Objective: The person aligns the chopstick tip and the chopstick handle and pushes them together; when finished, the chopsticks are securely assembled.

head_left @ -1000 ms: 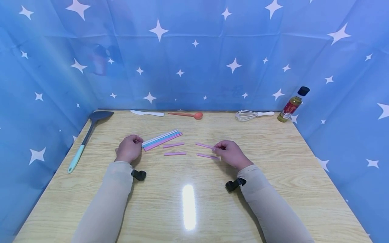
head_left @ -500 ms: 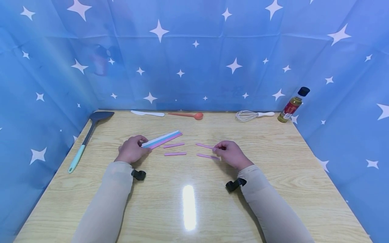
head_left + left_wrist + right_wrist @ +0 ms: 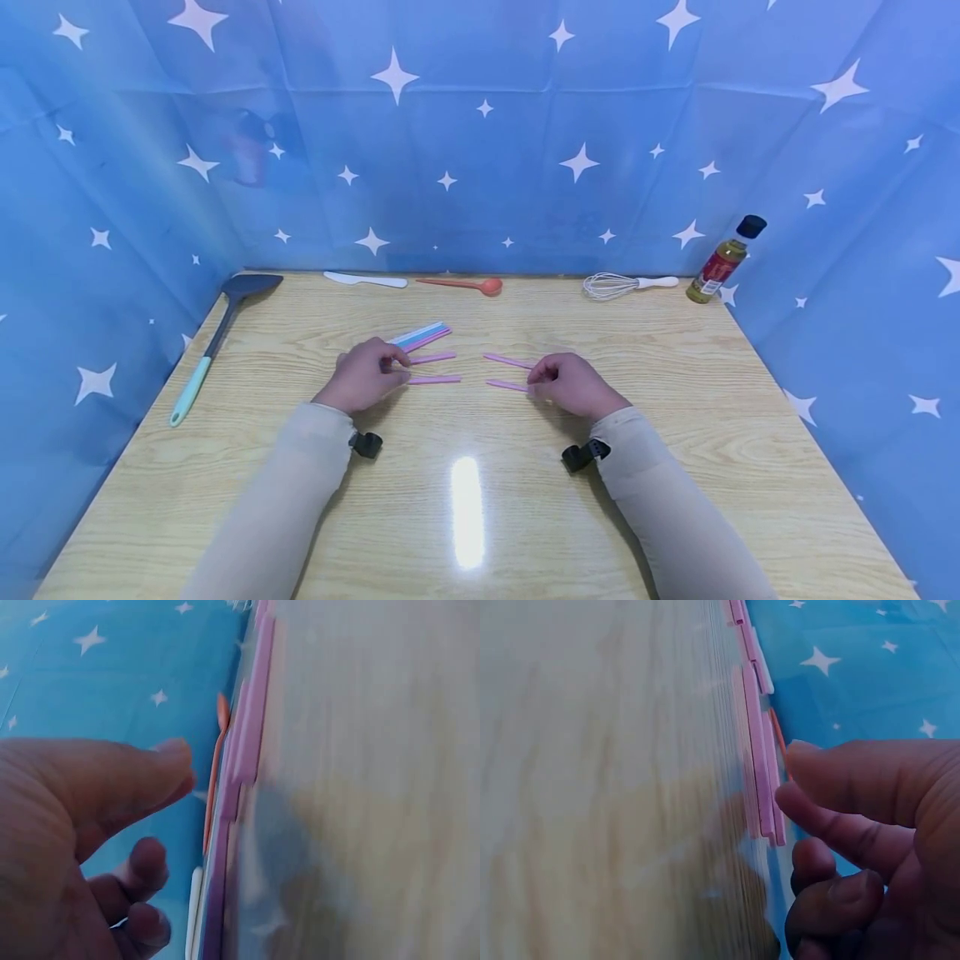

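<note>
My left hand is at the left ends of two short pink sticks, a rear one and a front one. In the left wrist view a gap shows between its thumb and the pink sticks, and the fingers are loosely bent. My right hand is at the right ends of two more short pink sticks, a rear one and a front one. The right wrist view shows its fingers beside the sticks, gripping nothing. A bundle of longer white, blue and pink sticks is partly hidden behind my left hand.
Along the table's back edge lie a white knife, an orange spoon and a whisk. An oil bottle stands at the back right. At the left lies a spatula. A starry blue curtain surrounds the table.
My left hand has moved right, from the long stick bundle to the short pink sticks. My right hand has shifted slightly from the rear stick's end toward the front one.
</note>
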A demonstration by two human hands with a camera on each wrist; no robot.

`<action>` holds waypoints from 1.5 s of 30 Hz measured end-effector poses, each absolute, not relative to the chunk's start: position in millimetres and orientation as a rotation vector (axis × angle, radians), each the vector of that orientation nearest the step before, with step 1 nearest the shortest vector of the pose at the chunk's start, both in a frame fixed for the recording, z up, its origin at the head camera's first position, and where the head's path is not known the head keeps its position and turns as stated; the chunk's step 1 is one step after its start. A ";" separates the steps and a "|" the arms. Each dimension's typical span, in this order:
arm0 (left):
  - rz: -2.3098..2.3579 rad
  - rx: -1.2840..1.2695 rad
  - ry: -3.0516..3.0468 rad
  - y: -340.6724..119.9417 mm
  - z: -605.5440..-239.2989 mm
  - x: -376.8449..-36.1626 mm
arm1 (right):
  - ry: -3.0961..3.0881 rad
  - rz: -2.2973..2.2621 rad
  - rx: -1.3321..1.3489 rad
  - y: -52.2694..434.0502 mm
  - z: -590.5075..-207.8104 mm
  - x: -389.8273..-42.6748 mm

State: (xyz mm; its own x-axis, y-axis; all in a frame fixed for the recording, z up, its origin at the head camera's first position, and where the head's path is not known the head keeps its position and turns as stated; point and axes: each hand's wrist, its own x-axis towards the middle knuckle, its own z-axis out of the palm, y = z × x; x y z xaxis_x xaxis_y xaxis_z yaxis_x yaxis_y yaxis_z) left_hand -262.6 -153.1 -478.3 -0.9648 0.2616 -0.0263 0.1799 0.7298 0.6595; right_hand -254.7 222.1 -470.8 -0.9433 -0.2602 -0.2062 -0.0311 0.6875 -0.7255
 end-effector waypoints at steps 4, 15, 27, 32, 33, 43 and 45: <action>1.011 0.392 2.799 -143.7 -477.6 -258.6 | 2.595 -1.099 -0.214 222.4 -469.8 -253.9; 0.911 0.423 2.768 -137.8 -479.5 -256.2 | 2.645 -0.989 -0.241 219.4 -467.9 -250.7; 1.041 0.441 2.748 -131.8 -479.1 -253.6 | 2.690 -0.964 -0.320 215.7 -468.5 -250.2; 1.141 0.433 2.721 -129.7 -476.1 -252.3 | 2.690 -1.039 -0.359 212.9 -467.3 -250.0; 1.148 0.431 2.719 -129.2 -476.0 -252.1 | 2.689 -1.050 -0.362 212.2 -466.9 -249.7; 1.178 0.462 2.715 -125.5 -475.1 -252.6 | 2.691 -1.102 -0.364 206.8 -464.9 -247.1; 1.198 0.463 2.708 -125.6 -475.3 -252.5 | 2.699 -1.101 -0.366 206.3 -464.8 -247.0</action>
State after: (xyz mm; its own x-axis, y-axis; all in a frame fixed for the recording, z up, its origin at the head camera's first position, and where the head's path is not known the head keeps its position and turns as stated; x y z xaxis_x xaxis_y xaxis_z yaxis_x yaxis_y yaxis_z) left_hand -252.5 -125.6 -475.3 -0.9420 0.3354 -0.0071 0.2202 0.6343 0.7410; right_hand -247.0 206.3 -464.8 -0.9487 -0.3021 -0.0932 -0.1507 0.6912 -0.7068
